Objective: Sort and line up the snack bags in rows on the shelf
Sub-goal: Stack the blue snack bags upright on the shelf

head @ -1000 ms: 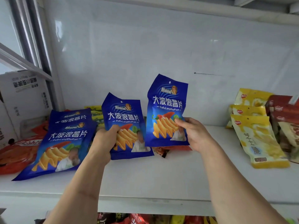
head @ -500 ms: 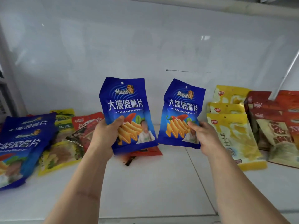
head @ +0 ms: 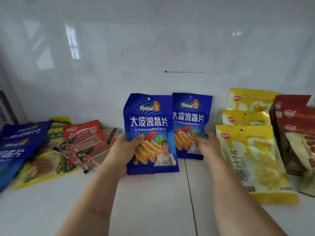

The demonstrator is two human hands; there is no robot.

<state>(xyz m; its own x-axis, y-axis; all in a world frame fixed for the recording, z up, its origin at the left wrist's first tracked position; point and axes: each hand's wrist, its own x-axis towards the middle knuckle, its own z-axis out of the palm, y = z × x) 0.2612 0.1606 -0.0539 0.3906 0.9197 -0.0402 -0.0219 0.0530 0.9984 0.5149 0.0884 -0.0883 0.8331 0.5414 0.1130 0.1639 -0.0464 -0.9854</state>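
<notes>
You read "大波浪薯片 DaBoLangShuPian" on both blue bags [head: 150, 126] [head: 191, 116]; "芝士脆" on the yellow bag [head: 255, 160].

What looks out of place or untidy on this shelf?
The pile left of the hands: red, green and yellow bags lie flat, crooked and overlapping, with blue bags flopped over its left edge. The yellow bags on the right overlap in a straight row. Nothing looks torn or spilled.

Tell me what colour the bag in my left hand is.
Blue, with yellow chips pictured, the bag in your left hand; head view.
</notes>
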